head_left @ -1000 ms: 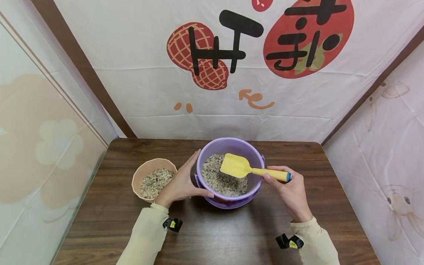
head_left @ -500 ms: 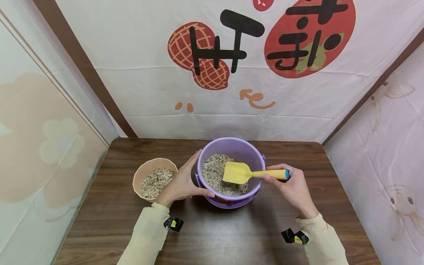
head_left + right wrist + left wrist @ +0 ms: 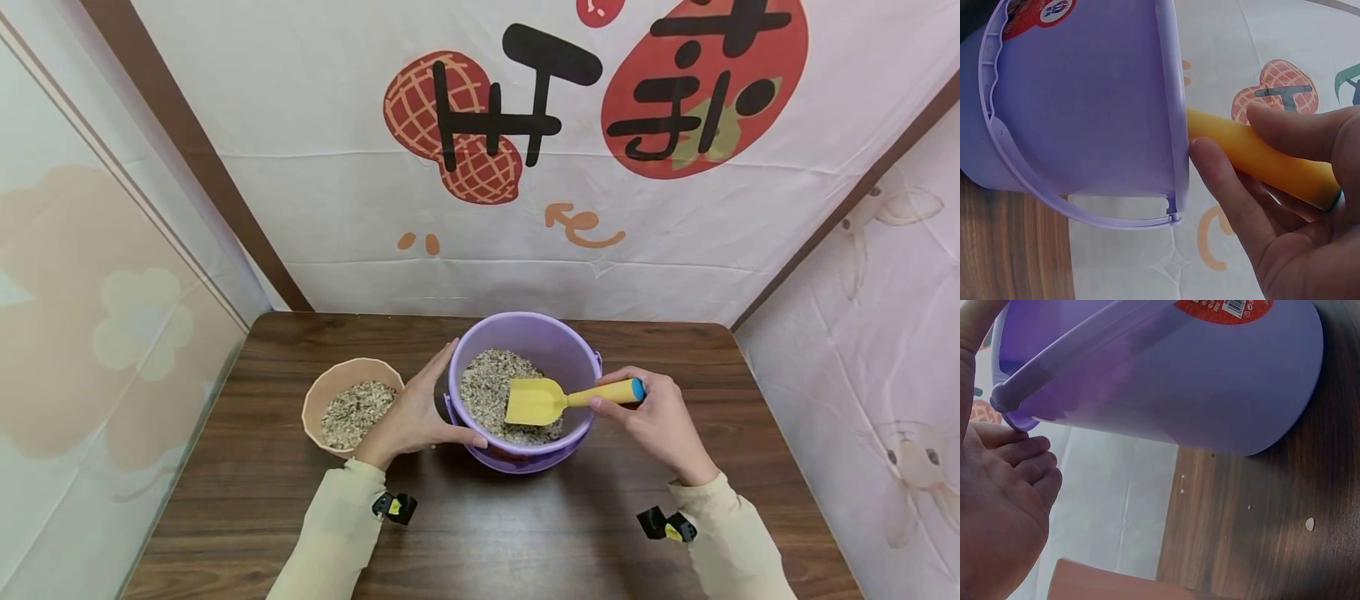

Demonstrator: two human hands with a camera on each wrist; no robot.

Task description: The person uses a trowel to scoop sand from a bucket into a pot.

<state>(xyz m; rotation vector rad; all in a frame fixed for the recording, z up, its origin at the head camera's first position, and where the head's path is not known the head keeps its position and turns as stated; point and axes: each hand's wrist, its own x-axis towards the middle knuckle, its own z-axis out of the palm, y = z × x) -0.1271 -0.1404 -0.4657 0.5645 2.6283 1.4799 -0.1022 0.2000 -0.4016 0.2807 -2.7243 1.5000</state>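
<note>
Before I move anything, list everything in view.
Bucket: one, purple, mid-table
Bucket handle: one, purple, along the bucket's side
Label: at least one, red, on the bucket's outside
Bowl: one, peach, left of the bucket
Shovel: one, yellow with blue handle end, blade over the bucket's grains
Grains: two heaps, beige-grey, in bucket and bowl
Crumbs: a few, pale, on the table
Table: one, brown, beneath bucket and bowl
Back sheet: one, white with coloured prints, behind the table
Side panels: two, pale, printed, left and right
Wrist cameras: two, black, at the wrists
Sleeves: two, cream, on the forearms
Left hand: one, at the bucket's left side
Right hand: one, holding the shovel's handle
</note>
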